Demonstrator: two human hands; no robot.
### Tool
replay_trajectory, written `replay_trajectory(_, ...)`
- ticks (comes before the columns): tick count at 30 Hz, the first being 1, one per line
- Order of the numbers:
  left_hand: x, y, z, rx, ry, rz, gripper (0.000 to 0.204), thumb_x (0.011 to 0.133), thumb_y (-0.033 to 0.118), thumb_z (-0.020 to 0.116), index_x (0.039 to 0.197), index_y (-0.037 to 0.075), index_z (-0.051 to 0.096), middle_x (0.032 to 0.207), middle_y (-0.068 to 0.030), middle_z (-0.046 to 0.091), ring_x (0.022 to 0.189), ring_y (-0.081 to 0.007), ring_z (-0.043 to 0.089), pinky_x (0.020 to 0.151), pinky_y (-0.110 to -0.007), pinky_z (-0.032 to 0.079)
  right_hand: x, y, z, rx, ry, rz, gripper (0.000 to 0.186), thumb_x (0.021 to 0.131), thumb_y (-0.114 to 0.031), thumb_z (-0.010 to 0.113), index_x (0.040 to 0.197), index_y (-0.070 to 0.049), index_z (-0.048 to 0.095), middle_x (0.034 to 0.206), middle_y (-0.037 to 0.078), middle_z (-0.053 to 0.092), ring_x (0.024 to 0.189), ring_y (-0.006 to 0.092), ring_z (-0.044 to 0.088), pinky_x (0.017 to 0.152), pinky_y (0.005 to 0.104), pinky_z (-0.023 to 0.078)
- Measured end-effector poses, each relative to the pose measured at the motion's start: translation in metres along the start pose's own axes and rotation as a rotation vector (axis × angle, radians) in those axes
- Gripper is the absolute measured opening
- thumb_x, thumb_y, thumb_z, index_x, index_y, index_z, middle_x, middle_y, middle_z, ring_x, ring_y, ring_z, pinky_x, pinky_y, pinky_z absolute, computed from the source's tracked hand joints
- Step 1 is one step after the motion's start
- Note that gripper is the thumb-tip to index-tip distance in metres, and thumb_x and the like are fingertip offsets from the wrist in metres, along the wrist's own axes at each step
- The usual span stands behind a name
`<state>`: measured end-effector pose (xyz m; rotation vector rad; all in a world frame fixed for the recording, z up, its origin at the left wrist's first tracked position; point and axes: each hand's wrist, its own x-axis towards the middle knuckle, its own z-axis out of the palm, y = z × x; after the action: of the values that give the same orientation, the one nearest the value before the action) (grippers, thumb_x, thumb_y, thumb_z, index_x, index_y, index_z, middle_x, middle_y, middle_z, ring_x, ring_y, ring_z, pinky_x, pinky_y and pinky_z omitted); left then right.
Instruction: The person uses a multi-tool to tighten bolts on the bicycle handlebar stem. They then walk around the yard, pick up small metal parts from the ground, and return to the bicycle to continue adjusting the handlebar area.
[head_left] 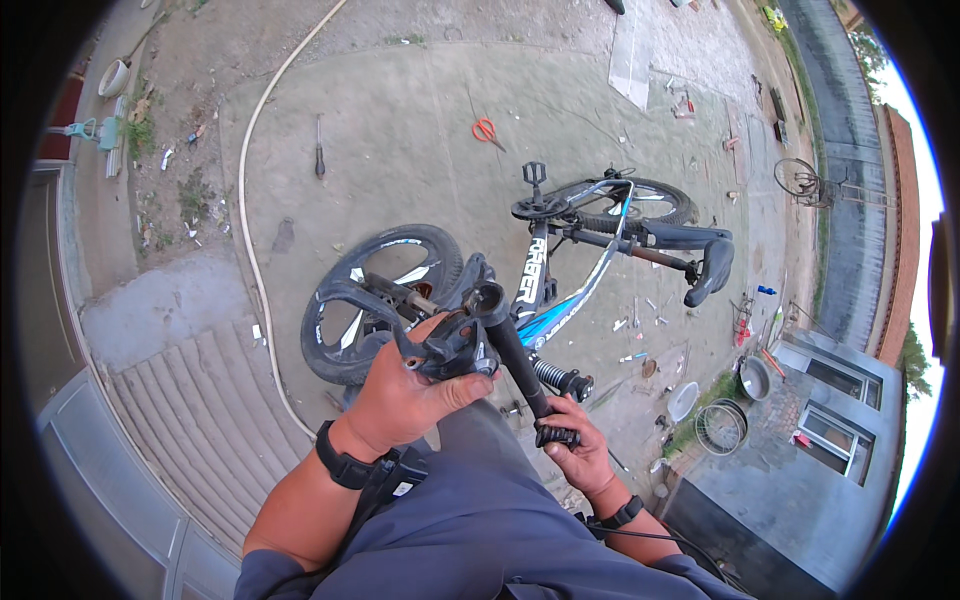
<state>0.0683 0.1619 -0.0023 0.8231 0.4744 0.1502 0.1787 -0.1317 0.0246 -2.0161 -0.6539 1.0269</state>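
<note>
My left hand [408, 390] is closed around a black bicycle part [450, 348] with curved arms; its exact kind is partly hidden by the fingers. Beside it a black tube [518, 362] slants down to the right, its round open end up. My right hand [583, 450] grips the tube's lower end, by a ribbed black piece [558, 436]. Just beyond my left hand is a wheel [432, 240] with black and white spokes. A blue, white and black bicycle frame [590, 280] lies on its side, with saddle [711, 270], pedal [535, 173] and rear wheel [668, 205]. A coil spring [550, 374] shows near my right hand.
Orange-handled scissors [484, 130] and a screwdriver [320, 160] lie on the green ground sheet [400, 110]. A pale hose [246, 200] runs along the left. Small parts and tools are scattered at right, near basins [683, 402] and a wire basket [720, 428]. Steps [190, 390] are lower left.
</note>
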Motion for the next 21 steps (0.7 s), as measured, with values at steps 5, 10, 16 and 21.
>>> replay_trajectory(5, 0.005, -0.002, -0.009, -0.024, -0.062, -0.027, 0.047, 0.087, 0.026, 0.084, 0.123, 0.001, 0.065, 0.097, -0.0021, 0.071, 0.09, -0.0113, 0.063, 0.084, -0.028, 0.051, 0.0, 0.001, 0.002, 0.047, 0.007, 0.004, 0.033, 0.086, -0.023, 0.078, 0.116, -0.011, 0.072, 0.134, 0.013, 0.064, 0.129, 0.0286, 0.058, 0.123, 0.0543, 0.021)
replay_trajectory(10, 0.014, -0.002, -0.019, -0.048, -0.158, -0.029, 0.044, 0.087, 0.025, 0.085, 0.119, 0.001, 0.067, 0.099, -0.0032, 0.071, 0.092, -0.0121, 0.063, 0.086, -0.029, 0.05, -0.001, 0.003, 0.003, 0.053, 0.017, -0.005, 0.034, 0.088, -0.028, 0.077, 0.116, -0.01, 0.071, 0.132, 0.014, 0.064, 0.129, 0.0302, 0.058, 0.123, 0.0548, 0.021)
replay_trajectory(16, 0.02, -0.006, -0.027, -0.107, -0.202, -0.069, 0.057, 0.082, 0.021, 0.087, 0.127, -0.001, 0.06, 0.107, -0.0123, 0.073, 0.102, -0.0235, 0.07, 0.094, -0.038, 0.053, -0.002, 0.004, 0.004, 0.046, 0.023, -0.007, 0.031, 0.087, -0.023, 0.077, 0.116, -0.012, 0.072, 0.134, 0.012, 0.064, 0.128, 0.028, 0.058, 0.123, 0.0545, 0.021)
replay_trajectory(21, 0.034, -0.011, -0.037, -0.193, -0.27, -0.116, 0.055, 0.079, 0.017, 0.087, 0.125, -0.001, 0.063, 0.107, -0.014, 0.072, 0.103, -0.0278, 0.069, 0.095, -0.042, 0.052, -0.002, 0.005, 0.004, 0.029, 0.026, -0.013, 0.032, 0.087, -0.022, 0.078, 0.116, -0.012, 0.072, 0.135, 0.012, 0.064, 0.129, 0.0286, 0.058, 0.123, 0.0551, 0.021)
